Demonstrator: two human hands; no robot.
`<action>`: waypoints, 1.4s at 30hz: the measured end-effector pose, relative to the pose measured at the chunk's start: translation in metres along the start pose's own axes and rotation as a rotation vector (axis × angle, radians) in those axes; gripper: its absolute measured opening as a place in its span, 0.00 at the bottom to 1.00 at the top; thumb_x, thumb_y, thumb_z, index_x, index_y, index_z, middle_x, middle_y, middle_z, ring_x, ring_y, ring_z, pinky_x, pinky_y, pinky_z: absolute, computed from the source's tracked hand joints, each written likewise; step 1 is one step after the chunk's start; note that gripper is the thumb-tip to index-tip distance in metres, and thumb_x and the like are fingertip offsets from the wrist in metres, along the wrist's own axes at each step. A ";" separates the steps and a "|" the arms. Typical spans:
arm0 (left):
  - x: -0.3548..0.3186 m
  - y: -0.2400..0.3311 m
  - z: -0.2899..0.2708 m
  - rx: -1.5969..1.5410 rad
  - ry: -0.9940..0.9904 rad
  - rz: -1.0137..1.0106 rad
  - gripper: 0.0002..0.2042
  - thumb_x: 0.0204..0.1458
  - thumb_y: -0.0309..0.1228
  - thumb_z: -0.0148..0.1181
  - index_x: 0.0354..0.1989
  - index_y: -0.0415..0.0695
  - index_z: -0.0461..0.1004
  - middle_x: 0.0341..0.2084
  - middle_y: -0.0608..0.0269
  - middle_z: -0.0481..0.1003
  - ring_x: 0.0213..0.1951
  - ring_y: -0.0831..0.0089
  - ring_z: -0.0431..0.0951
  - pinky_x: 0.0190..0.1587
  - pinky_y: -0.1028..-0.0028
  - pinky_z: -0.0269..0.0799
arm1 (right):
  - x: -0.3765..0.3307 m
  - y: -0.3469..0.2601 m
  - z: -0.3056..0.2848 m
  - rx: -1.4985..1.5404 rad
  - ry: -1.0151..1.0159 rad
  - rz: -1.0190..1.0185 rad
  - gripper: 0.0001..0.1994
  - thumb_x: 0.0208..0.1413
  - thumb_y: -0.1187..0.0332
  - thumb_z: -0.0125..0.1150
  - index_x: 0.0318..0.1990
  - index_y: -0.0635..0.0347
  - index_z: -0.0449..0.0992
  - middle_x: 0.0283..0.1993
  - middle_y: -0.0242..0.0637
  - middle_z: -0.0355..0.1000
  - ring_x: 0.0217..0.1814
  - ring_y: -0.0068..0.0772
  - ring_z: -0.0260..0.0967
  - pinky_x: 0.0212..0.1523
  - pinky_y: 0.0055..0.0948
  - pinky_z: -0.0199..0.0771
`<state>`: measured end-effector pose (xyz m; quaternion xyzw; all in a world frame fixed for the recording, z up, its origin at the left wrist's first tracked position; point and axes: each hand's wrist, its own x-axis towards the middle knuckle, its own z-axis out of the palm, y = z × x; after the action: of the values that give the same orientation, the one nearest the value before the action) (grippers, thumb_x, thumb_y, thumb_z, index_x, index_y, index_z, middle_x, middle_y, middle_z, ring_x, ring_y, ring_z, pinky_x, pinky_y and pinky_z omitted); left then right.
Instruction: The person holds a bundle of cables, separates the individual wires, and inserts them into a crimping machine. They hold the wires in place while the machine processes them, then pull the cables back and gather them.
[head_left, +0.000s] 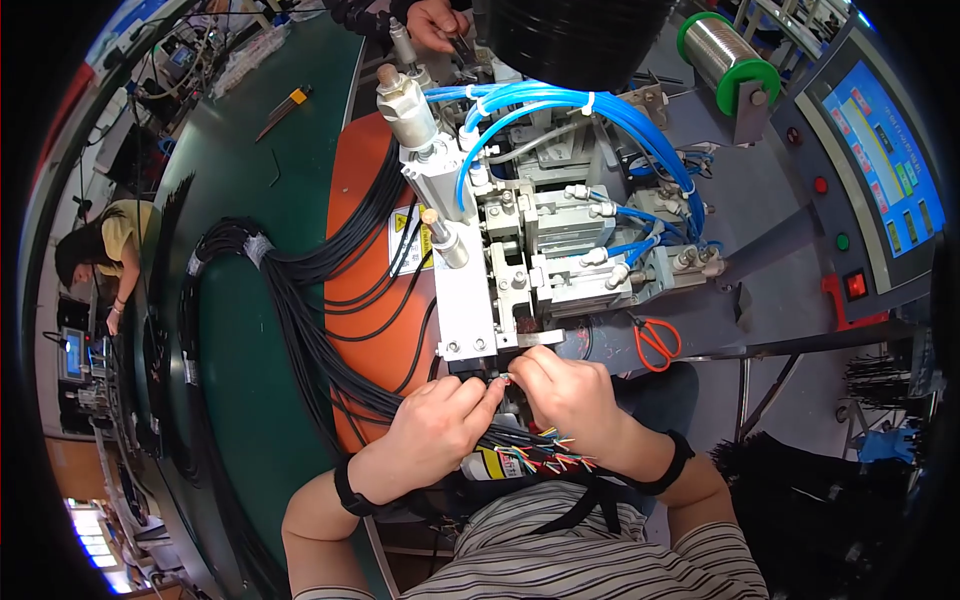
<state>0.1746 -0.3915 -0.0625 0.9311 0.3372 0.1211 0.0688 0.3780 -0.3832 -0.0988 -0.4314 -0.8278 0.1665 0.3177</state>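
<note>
At the front of a metal machine with air cylinders, my two hands meet fingertip to fingertip. My left hand is closed in a pinch, and my right hand pinches just beside it. Between the fingertips shows a tiny bit of something whitish and red, too small to name. Below my hands lies a bunch of black cables whose stripped ends fan out in thin coloured wires. More black cables run in from the left, passing behind my left hand.
A green table and an orange board lie left. Blue air hoses arch over the machine. Orange-handled scissors, a solder wire spool and a control screen are right. Another person's hand works behind.
</note>
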 end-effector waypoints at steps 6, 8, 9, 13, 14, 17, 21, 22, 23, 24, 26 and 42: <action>0.008 -0.004 -0.008 0.031 0.008 0.016 0.22 0.43 0.27 0.57 0.51 0.37 0.74 0.28 0.62 0.66 0.28 0.67 0.70 0.30 0.70 0.68 | -0.006 0.016 0.006 -0.054 -0.072 0.041 0.04 0.56 0.73 0.60 0.38 0.62 0.75 0.32 0.39 0.75 0.22 0.32 0.72 0.23 0.27 0.72; 0.012 0.001 -0.012 0.020 0.019 0.008 0.23 0.42 0.27 0.57 0.51 0.38 0.75 0.28 0.62 0.66 0.28 0.66 0.71 0.30 0.69 0.68 | -0.009 0.014 0.000 0.487 -0.012 0.332 0.05 0.59 0.71 0.59 0.37 0.64 0.75 0.30 0.35 0.75 0.21 0.25 0.71 0.22 0.26 0.70; 0.014 0.005 -0.014 0.014 0.024 0.005 0.23 0.42 0.27 0.58 0.51 0.39 0.75 0.28 0.62 0.67 0.29 0.66 0.71 0.30 0.69 0.68 | -0.011 0.013 -0.003 0.760 0.021 0.473 0.06 0.61 0.70 0.58 0.37 0.65 0.74 0.29 0.33 0.75 0.21 0.22 0.70 0.22 0.25 0.69; 0.017 0.015 -0.018 0.015 0.034 -0.030 0.25 0.39 0.25 0.60 0.52 0.43 0.75 0.29 0.62 0.67 0.29 0.65 0.72 0.31 0.67 0.68 | -0.013 0.016 -0.003 0.719 -0.039 0.385 0.10 0.60 0.66 0.58 0.33 0.66 0.75 0.22 0.37 0.72 0.18 0.23 0.66 0.20 0.27 0.63; 0.018 0.018 -0.020 0.021 0.037 -0.019 0.25 0.39 0.25 0.60 0.52 0.43 0.75 0.29 0.62 0.67 0.29 0.65 0.72 0.31 0.67 0.68 | -0.013 0.017 -0.007 0.715 -0.026 0.381 0.10 0.60 0.66 0.58 0.33 0.66 0.75 0.22 0.37 0.72 0.18 0.23 0.66 0.20 0.27 0.63; 0.025 0.029 -0.027 0.045 -0.008 -0.070 0.20 0.45 0.26 0.57 0.50 0.44 0.76 0.31 0.63 0.69 0.33 0.67 0.73 0.36 0.69 0.69 | -0.013 0.020 -0.021 0.767 -0.169 0.488 0.11 0.59 0.66 0.59 0.30 0.66 0.76 0.17 0.35 0.68 0.17 0.22 0.63 0.20 0.27 0.60; 0.035 0.035 -0.032 0.026 0.007 -0.077 0.21 0.44 0.26 0.58 0.50 0.44 0.76 0.30 0.64 0.69 0.34 0.66 0.73 0.36 0.69 0.69 | -0.013 0.021 -0.028 0.745 -0.114 0.411 0.11 0.63 0.68 0.57 0.31 0.67 0.75 0.19 0.26 0.67 0.19 0.12 0.60 0.20 0.19 0.58; 0.035 0.035 -0.032 0.029 0.007 -0.074 0.21 0.44 0.26 0.58 0.50 0.44 0.76 0.30 0.64 0.69 0.34 0.66 0.73 0.36 0.69 0.69 | -0.013 0.021 -0.026 0.745 -0.110 0.409 0.11 0.63 0.68 0.57 0.31 0.67 0.75 0.19 0.26 0.67 0.19 0.12 0.60 0.20 0.19 0.58; 0.034 0.034 -0.031 0.028 0.009 -0.074 0.21 0.44 0.26 0.58 0.50 0.45 0.76 0.30 0.64 0.69 0.34 0.66 0.73 0.36 0.69 0.69 | -0.013 0.022 -0.025 0.788 -0.119 0.444 0.11 0.62 0.67 0.57 0.30 0.67 0.75 0.17 0.28 0.66 0.19 0.13 0.59 0.20 0.21 0.57; 0.033 0.033 -0.030 0.026 0.012 -0.074 0.21 0.43 0.26 0.58 0.50 0.45 0.76 0.31 0.64 0.69 0.35 0.66 0.73 0.36 0.69 0.69 | -0.012 0.022 -0.023 0.831 -0.129 0.480 0.12 0.60 0.67 0.58 0.29 0.67 0.75 0.16 0.29 0.64 0.18 0.14 0.58 0.20 0.24 0.57; 0.031 0.032 -0.030 0.025 0.016 -0.078 0.21 0.43 0.26 0.58 0.50 0.45 0.76 0.31 0.64 0.69 0.35 0.66 0.73 0.36 0.69 0.69 | -0.011 0.019 -0.020 0.874 -0.142 0.513 0.13 0.59 0.66 0.58 0.28 0.67 0.75 0.15 0.31 0.63 0.18 0.16 0.57 0.20 0.26 0.56; 0.001 0.021 -0.034 -0.138 0.097 -0.175 0.24 0.33 0.22 0.65 0.46 0.44 0.77 0.34 0.62 0.72 0.36 0.61 0.73 0.39 0.64 0.68 | -0.014 0.006 -0.011 0.920 -0.067 0.537 0.14 0.61 0.67 0.58 0.25 0.68 0.73 0.14 0.25 0.59 0.19 0.12 0.51 0.19 0.24 0.52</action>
<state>0.1788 -0.4054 -0.0252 0.8842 0.4111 0.1824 0.1266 0.3950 -0.3914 -0.0990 -0.4387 -0.5395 0.6013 0.3936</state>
